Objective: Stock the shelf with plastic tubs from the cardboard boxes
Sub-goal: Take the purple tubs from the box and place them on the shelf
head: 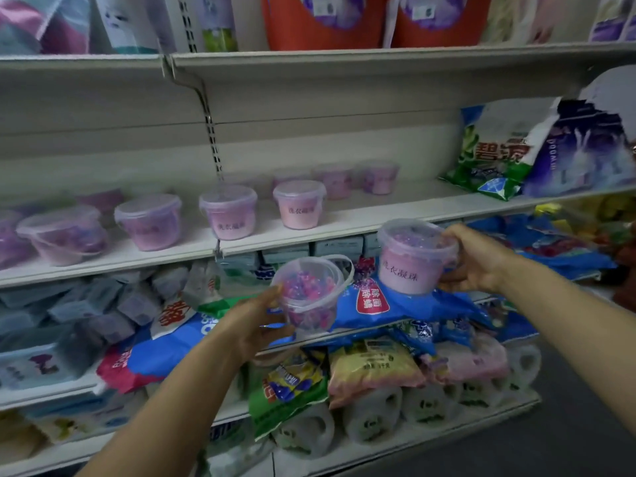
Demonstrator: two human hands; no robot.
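Observation:
My left hand (251,321) grips a clear plastic tub (311,292) of pink and purple beads, tilted so its lid faces right, in front of the lower shelves. My right hand (478,258) holds a second lidded tub (414,258) upright, its pink label facing me, just below the front edge of the middle shelf (395,215). Several matching tubs (229,211) stand in rows on that white shelf, from the far left to past the middle. No cardboard box is in view.
Green and purple detergent bags (516,149) lean at the shelf's right end. Bare shelf lies between the tub row and those bags. Blue bags (395,304), grey packs and yellow packets fill the shelves below. Orange bottles (323,18) stand on the top shelf.

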